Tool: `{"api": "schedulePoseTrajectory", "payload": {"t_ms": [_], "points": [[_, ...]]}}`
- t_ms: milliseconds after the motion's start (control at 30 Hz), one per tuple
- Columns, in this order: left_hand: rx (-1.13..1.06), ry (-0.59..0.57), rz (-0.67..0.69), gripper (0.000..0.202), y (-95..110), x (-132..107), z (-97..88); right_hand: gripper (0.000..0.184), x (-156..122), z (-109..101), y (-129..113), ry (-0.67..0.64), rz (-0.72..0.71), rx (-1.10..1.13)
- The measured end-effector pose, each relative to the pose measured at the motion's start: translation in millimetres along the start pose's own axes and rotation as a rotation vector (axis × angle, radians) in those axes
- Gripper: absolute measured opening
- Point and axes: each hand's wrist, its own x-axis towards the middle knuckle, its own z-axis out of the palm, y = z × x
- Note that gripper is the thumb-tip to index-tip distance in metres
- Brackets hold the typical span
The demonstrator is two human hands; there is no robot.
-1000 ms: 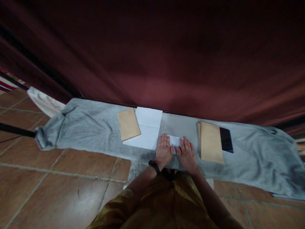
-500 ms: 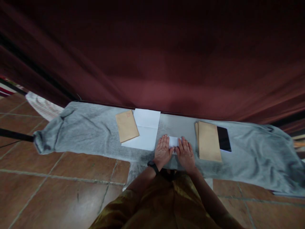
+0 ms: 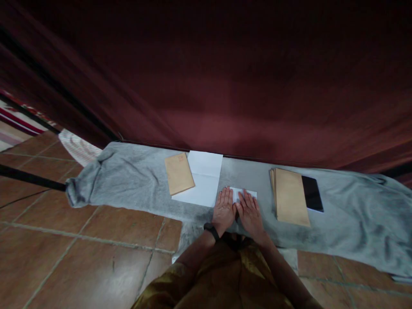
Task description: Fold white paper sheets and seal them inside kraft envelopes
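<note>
Watching through the head camera, I find both bare hands laid palm down, side by side, on a small folded white paper [image 3: 236, 194]. The paper lies on grey cloth [image 3: 133, 169], directly in front of the person's body, its far edge showing beyond the fingertips. The left hand [image 3: 224, 211] covers the paper's left part; fingers straight and together, unclenched, grasping nothing. The right hand [image 3: 250, 215] slants inward over the middle, fingers likewise flat and extended, with a corner of paper visible to its right. The thumbs point toward each other; I cannot tell whether they touch. Dark band [image 3: 211, 231] on the left wrist.

To the left I note a larger white sheet [image 3: 204, 182] with a crease across it, near the left hand. A brown envelope [image 3: 179, 175] overlaps its left side, reddish mark at the top corner. On the right, well apart from the right hand, a fanned stack of brown envelopes [image 3: 291, 197] partly covers a black-faced flat device [image 3: 312, 194]. Dark red curtain [image 3: 219, 98] behind; tiled floor [image 3: 96, 266] below.
</note>
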Motion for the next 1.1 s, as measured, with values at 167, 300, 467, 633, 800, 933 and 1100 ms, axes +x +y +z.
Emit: {"api": "schedulePoseTrajectory", "payload": {"t_ms": [167,300,467,633,800,933,1100], "points": [[-0.032,0.025,-0.019,0.061,-2,-6,-5.0,0.049,-8,0,10,0.023,0.012,-0.057],[-0.024,-0.002,0.011,0.057,-7,-7,-14.8,0.053,-9,3,11,0.045,0.033,-0.08],[-0.003,0.085,-0.061,0.055,-43,-2,-38.1,0.054,-9,7,11,0.065,0.042,-0.063],[0.083,0.262,-0.423,0.056,-115,3,-66.1,0.055,-9,9,12,0.066,0.06,-0.05],[0.13,0.272,-0.801,0.07,-173,0,-79.7,0.055,-8,8,11,0.048,0.066,-0.057],[0.118,0.185,-0.887,0.084,-193,0,-84.6,0.055,-8,7,11,0.041,0.065,-0.059],[-0.1,0.222,-0.934,0.075,-206,7,-97.4,0.055,-8,7,11,0.051,0.078,-0.046]]}}
